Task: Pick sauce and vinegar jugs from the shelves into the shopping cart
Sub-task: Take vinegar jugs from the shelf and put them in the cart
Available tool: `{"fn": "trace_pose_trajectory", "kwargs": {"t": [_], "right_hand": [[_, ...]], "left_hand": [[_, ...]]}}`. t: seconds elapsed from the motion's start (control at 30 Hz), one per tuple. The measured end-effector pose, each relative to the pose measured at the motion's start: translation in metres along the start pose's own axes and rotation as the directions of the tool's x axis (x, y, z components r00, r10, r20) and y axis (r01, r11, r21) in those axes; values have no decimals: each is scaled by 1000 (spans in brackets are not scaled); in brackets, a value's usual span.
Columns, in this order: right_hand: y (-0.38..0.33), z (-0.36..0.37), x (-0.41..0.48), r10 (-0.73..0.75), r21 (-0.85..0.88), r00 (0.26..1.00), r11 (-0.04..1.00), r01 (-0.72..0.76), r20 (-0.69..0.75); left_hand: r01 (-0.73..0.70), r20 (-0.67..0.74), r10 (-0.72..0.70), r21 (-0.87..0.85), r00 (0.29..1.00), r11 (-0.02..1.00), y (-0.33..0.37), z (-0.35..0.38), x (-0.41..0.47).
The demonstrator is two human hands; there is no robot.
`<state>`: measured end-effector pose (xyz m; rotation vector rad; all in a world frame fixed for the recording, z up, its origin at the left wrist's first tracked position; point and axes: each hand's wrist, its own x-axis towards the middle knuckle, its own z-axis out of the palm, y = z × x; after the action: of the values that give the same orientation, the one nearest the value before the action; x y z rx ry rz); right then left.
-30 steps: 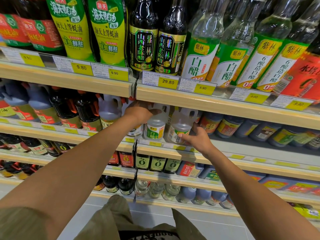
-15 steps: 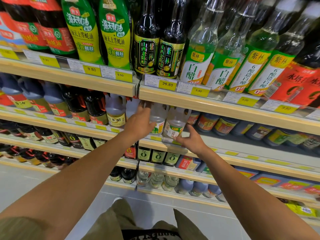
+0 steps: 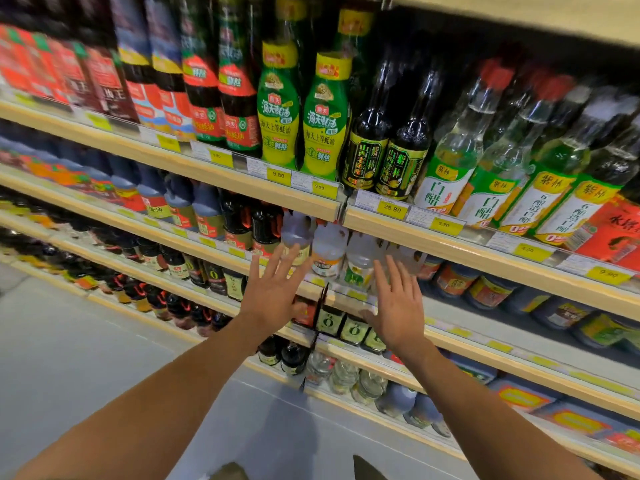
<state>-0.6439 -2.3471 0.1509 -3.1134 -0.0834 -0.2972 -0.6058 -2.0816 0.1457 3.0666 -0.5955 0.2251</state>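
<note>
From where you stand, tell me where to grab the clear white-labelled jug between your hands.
Grip the clear jug round its narrow upper body, below the cap, coming in from the front. It stands upright, neighbouring jugs crowd both sides, and the shelf edge above covers its top.

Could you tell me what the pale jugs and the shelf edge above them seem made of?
Pale jugs: probably translucent plastic, with cloudy whitish walls and a dull sheen. Shelf edge: looks like light wood or wood-look laminate, smooth and matte; blur leaves it open.
</note>
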Motion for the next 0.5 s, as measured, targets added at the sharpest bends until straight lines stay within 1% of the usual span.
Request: {"fn": "trace_pose_trajectory", "kwargs": {"t": [0.07, 0.17, 0.23, 0.3, 0.5], "right_hand": [[-26, -6, 8, -64, -9, 998, 998, 64, 13], [-75, -13, 23, -143, -6, 989, 990, 143, 23], [-114, -19, 34, -205, -4, 979, 979, 205, 16], [-158, -24, 43, -267, 1, 964, 964, 267, -2], [-313, -27, 62, -386, 58, 922, 920, 387, -24]], "left_hand": [[39, -17, -38, 22, 999, 999, -25, -3, -18], [121, 10, -121, 40, 993, 992, -72, -13, -46], [185, 0, -185, 57, 983, 981, -106, -23, -68], [245, -35, -243, 79, 969, 966, -142, -31, -94], [425, -49, -423, 106, 905, 899, -266, -42, -191]]}}
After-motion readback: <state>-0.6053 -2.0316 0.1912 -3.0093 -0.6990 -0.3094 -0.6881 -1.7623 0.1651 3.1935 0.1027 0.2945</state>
